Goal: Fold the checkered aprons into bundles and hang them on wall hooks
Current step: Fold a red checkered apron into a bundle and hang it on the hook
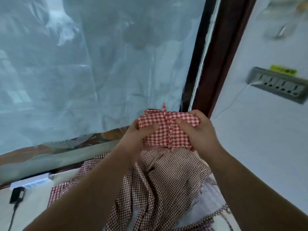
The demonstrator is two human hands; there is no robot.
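I hold a folded red-and-white checkered apron bundle (168, 129) up in front of me, tied round its middle with its own strap. My left hand (135, 137) grips the bundle's left side, thumb on top. Its right side is gripped by my right hand (198, 129), thumb pressing near the strap. Below the bundle a loose brown-and-white checkered apron (160, 185) lies crumpled on the surface. No wall hook shows clearly.
A window covered in plastic sheeting (93, 64) fills the left, with a dark wooden frame (215, 69) beside it. A grey power strip (280, 84) is mounted on the white wall at right. A white strip and a black adapter (16, 195) lie at lower left.
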